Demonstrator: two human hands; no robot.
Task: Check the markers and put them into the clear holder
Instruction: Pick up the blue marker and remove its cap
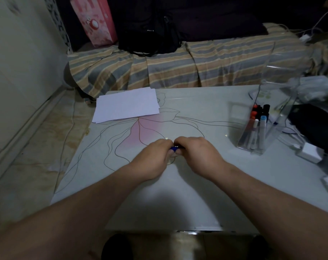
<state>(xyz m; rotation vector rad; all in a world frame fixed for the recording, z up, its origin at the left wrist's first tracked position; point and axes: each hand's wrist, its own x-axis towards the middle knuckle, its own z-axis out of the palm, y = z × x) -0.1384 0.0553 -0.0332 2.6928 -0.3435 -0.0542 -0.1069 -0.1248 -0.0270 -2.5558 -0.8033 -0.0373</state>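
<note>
Dimly lit, the room is taken up by a pale glass-topped table (pixel 206 113) printed with thin curved lines and a pink patch, set before a striped bed cover (pixel 178 62). A loose stack of white paper sheets (pixel 126 106) is laid at the far left of the table.

Near the table's middle, a blue marker with a white band (pixel 175 147) is held between the two hands, which are brought together so that their fingertips nearly meet. The left hand (pixel 155 156) is curled round one end and the right hand (pixel 195 154) round the other; only a short stretch of the marker is seen in the gap. Its long axis appears to run left to right, from one hand to the other. Whether a cap is being pulled off or pressed on cannot be told.

A tall clear plastic holder (pixel 260 102) is stood well to the right and farther back, on the right hand's side. It is already loaded with several upright markers (pixel 256 126), with orange, black and pale blue caps showing. By judgement, the right hand is better placed to carry the blue marker there, once it is turned upright.
</note>
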